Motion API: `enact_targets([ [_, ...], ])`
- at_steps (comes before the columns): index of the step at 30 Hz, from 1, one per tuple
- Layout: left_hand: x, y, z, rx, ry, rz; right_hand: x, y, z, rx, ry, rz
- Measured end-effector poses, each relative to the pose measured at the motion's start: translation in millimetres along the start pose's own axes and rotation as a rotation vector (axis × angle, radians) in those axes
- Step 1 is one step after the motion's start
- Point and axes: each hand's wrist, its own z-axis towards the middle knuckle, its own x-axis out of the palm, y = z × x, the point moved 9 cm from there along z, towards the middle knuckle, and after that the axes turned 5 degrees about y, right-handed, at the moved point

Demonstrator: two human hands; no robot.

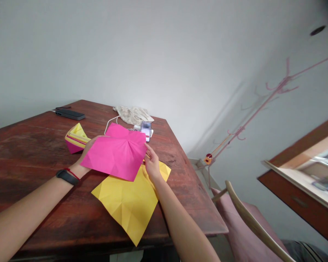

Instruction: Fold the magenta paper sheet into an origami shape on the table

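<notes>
A creased pink paper sheet (116,152) is held above the wooden table (30,145). My left hand (85,154) grips its left edge from beneath, mostly hidden behind the sheet; a black band and a red string circle that wrist. My right hand (152,163) pinches the sheet's right edge. Under it a creased yellow paper sheet (131,203) lies flat, one corner hanging over the table's near edge. A folded yellow and pink paper piece (75,138) sits just left of my left hand.
A phone (146,130) with a white cable stands behind the pink sheet, next to a crumpled cloth (132,114). A dark flat device (70,114) lies at the far left. A pink-cushioned chair (246,222) stands to the right, and a wooden cabinet (297,196) beyond it.
</notes>
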Motion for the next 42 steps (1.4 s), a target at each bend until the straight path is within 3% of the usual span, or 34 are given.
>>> enact_targets([
  [4,13.4,-8.2,-5.3,-0.014,0.041,0.177,-20.8,-5.0,1.4,0.08,-0.133,0.028],
  [6,19.1,-9.7,-10.5,-0.028,0.047,0.152,-26.9,-2.7,1.2,0.068,-0.173,0.014],
  [9,26.0,-3.3,-17.1,-0.105,0.071,0.038,-24.5,4.8,0.3,0.0,-0.149,-0.019],
  [11,30.0,-4.7,-18.6,-0.088,0.11,0.09,-20.0,9.6,-0.4,-0.046,-0.104,-0.028],
  [18,51.6,-23.3,-26.4,0.21,0.3,0.548,-28.8,29.8,-2.3,-0.232,-0.153,-0.221],
  [26,53.9,-63.4,-47.9,0.653,0.111,0.991,-27.4,58.6,-14.3,-0.451,-0.241,-0.449],
  [30,56.8,-74.9,-57.6,0.767,0.048,1.027,-29.5,44.3,-10.2,-0.292,-0.262,-0.415],
  [35,61.5,-72.8,-60.8,0.759,0.07,0.99,-8.7,-0.5,-7.4,0.101,-0.047,-0.057],
  [39,67.3,-56.2,-57.6,0.665,0.169,0.902,6.0,-9.9,-11.4,0.195,0.06,0.028],
  [42,61.6,-40.0,-50.6,0.488,0.193,0.599,2.5,-8.7,-10.0,0.167,0.029,-0.048],
])
